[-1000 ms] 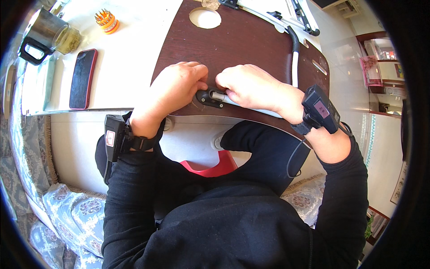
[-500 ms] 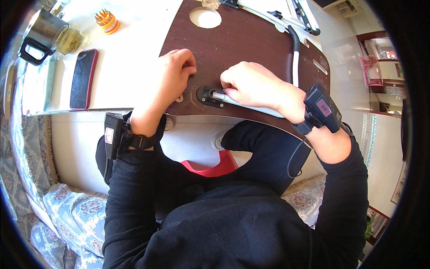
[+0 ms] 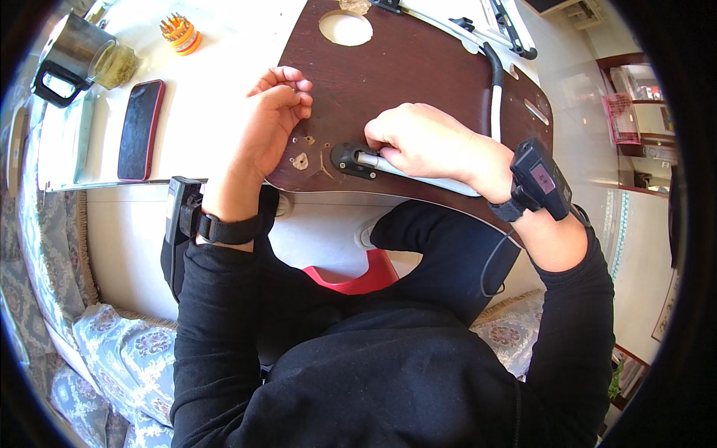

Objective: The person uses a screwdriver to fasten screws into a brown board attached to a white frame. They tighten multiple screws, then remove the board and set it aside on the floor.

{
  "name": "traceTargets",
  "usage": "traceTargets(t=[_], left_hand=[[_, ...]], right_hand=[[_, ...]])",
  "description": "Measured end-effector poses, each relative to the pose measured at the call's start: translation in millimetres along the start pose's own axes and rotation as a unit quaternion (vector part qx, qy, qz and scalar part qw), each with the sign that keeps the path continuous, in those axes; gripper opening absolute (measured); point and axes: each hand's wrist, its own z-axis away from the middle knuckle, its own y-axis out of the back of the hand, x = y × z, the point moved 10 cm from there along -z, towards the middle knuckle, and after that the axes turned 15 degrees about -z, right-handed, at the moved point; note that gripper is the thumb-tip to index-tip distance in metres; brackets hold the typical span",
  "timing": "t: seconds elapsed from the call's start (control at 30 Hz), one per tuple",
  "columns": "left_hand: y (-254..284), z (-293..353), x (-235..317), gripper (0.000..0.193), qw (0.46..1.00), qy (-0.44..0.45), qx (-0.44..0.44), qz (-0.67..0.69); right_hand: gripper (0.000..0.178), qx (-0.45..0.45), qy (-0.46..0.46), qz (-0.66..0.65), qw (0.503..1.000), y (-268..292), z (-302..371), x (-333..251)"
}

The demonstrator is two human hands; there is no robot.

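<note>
A dark brown wooden board (image 3: 418,82) with folding metal legs lies on the white table. Near its front edge a black plastic bracket (image 3: 352,160) is fixed with screws and holds the end of a white tube leg (image 3: 429,179). My right hand (image 3: 422,138) rests just above that joint, its fingers curled closed; whatever they grip is hidden beneath them. At the board's left edge my left hand (image 3: 272,123) is rolled partly palm up, with thumb and fingers curled together. Anything in its grasp is too small to make out. Beside it, torn holes (image 3: 300,160) show in the board.
To the left are a phone (image 3: 140,131) in a red case, a glass-and-steel pot (image 3: 86,63) with a black handle, and an orange screwdriver-bit holder (image 3: 181,34). A second folded leg (image 3: 496,97) crosses the board's right side. A red stool (image 3: 358,276) stands below.
My left hand has drawn back leftward and rolled palm up, uncovering the torn holes. The board has shifted slightly right. My right hand stays nearly in place at the bracket.
</note>
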Motion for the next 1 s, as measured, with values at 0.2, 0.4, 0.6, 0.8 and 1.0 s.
traceTargets(t=[0.2,0.4,0.6,0.8,1.0], left_hand=[[-18.3,3.4,-5.4,0.015,0.996,0.014,-0.076,-0.055],[-44.0,12.9,-25.5,0.036,0.983,0.106,-0.150,0.001],[-25.5,11.4,-18.5,0.030,0.967,0.066,-0.067,-0.237],[-37.2,26.1,12.5,0.015,0.840,-0.063,-0.114,-0.527],[-55.9,51.9,11.9,0.021,0.729,-0.183,-0.173,-0.636]], right_hand=[[0.012,0.112,0.004,-0.002,0.994,47.2,-9.1,-7.4],[0.015,0.153,0.057,-0.091,0.982,50.0,-30.4,-34.0],[0.016,0.144,0.109,-0.060,0.982,36.4,-6.3,-52.3],[0.018,0.191,0.065,-0.122,0.972,30.9,23.8,-64.2],[0.024,0.194,0.086,-0.343,0.915,41.5,47.3,-70.1]])
